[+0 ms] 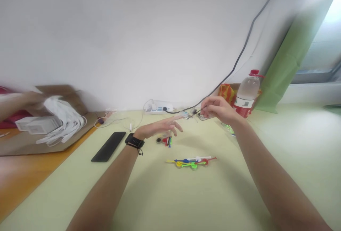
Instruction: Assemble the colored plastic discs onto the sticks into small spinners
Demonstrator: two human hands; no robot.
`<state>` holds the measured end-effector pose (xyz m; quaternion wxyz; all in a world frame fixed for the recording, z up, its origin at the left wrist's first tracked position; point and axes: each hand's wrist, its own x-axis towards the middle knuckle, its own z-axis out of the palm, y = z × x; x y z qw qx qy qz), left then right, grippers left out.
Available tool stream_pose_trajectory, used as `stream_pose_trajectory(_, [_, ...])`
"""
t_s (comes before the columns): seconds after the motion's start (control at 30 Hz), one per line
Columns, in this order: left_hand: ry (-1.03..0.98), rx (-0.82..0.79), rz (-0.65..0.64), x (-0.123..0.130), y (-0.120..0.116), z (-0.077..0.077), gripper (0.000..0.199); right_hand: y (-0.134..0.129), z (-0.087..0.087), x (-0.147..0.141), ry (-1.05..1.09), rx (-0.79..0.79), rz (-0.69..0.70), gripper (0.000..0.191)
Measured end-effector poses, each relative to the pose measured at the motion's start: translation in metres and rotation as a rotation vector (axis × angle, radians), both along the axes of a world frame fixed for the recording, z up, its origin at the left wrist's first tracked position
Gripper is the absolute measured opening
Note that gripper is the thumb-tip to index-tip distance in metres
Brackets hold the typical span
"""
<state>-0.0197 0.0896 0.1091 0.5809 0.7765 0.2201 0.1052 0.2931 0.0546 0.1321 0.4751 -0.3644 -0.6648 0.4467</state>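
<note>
My right hand [218, 109] is raised over the far part of the table, thumb and fingers pinched on a thin black stick-like piece [196, 112]. To its left, my left hand [162, 126] reaches out with fingers apart and nothing visibly held. Below the hands lies a group of plastic arrow spinners [193, 162] in yellow, blue, green, white and red, overlapping each other. Just under my left hand are small coloured pieces [167, 141] and a black round piece [159, 140]. A dark watch [135, 141] is on my left wrist.
A black phone [108, 146] lies at left. A power strip [158, 107] with cables stands by the wall. At right are a large bottle [247, 94] and a colourful bag [226, 92]. Another person's arm [21, 105] reaches over a cardboard box [77, 99] with white cables.
</note>
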Motion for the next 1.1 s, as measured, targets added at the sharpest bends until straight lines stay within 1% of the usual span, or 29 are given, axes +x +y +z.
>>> stream_pose_trajectory(0.07, [-0.020,-0.055,-0.003,0.006,-0.003,0.000,0.076,-0.004,0.003,-0.006,-0.066,0.004,0.046,0.019])
stream_pose_trajectory(0.13, [-0.030,-0.118,-0.015,0.010,-0.007,0.000,0.075,-0.008,0.006,-0.011,-0.162,0.031,0.061,0.019])
stream_pose_trajectory(0.23, [-0.017,-0.187,-0.022,0.013,-0.011,0.000,0.074,-0.012,0.008,-0.014,-0.288,0.076,0.026,0.024])
stream_pose_trajectory(0.33, [0.018,-0.219,0.010,0.012,-0.011,-0.002,0.071,-0.009,0.007,-0.010,-0.360,0.088,-0.036,0.028])
stream_pose_trajectory(0.4, [0.029,-0.231,0.041,0.011,-0.010,-0.004,0.071,-0.004,0.005,-0.004,-0.432,0.074,-0.093,0.032])
stream_pose_trajectory(0.47, [0.026,-0.228,0.061,0.010,-0.009,-0.004,0.071,0.002,0.000,0.003,-0.553,0.034,-0.103,0.032])
stream_pose_trajectory(0.5, [0.015,-0.221,0.067,0.009,-0.008,-0.004,0.070,0.005,-0.004,0.006,-0.635,0.003,-0.065,0.029])
stream_pose_trajectory(0.53, [0.000,-0.213,0.072,0.009,-0.008,-0.004,0.069,0.008,-0.008,0.007,-0.727,-0.034,0.001,0.025])
stream_pose_trajectory(0.6, [-0.035,-0.201,0.079,0.008,-0.007,-0.003,0.069,0.012,-0.020,0.003,-0.924,-0.136,0.189,0.021])
stream_pose_trajectory(0.67, [-0.055,-0.194,0.078,0.007,-0.006,-0.003,0.068,0.014,-0.034,-0.010,-1.084,-0.278,0.387,0.030])
stream_pose_trajectory(0.73, [-0.047,-0.181,0.071,0.006,-0.005,-0.004,0.069,0.015,-0.049,-0.029,-1.123,-0.378,0.569,0.043])
stream_pose_trajectory(0.8, [-0.026,-0.159,0.070,0.004,-0.004,-0.004,0.069,0.016,-0.060,-0.045,-1.131,-0.462,0.671,0.050])
stream_pose_trajectory(0.87, [-0.008,-0.138,0.068,0.003,-0.003,-0.005,0.070,0.018,-0.066,-0.055,-1.134,-0.493,0.692,0.047])
stream_pose_trajectory(0.93, [-0.003,-0.127,0.062,0.003,-0.002,-0.005,0.072,0.019,-0.067,-0.056,-1.119,-0.473,0.662,0.039])
stream_pose_trajectory(1.0, [-0.002,-0.123,0.054,0.002,-0.002,-0.004,0.073,0.018,-0.062,-0.050,-1.091,-0.437,0.619,0.033])
stream_pose_trajectory(1.1, [0.009,-0.121,0.047,0.002,-0.002,-0.003,0.072,0.017,-0.051,-0.034,-1.053,-0.403,0.557,0.024])
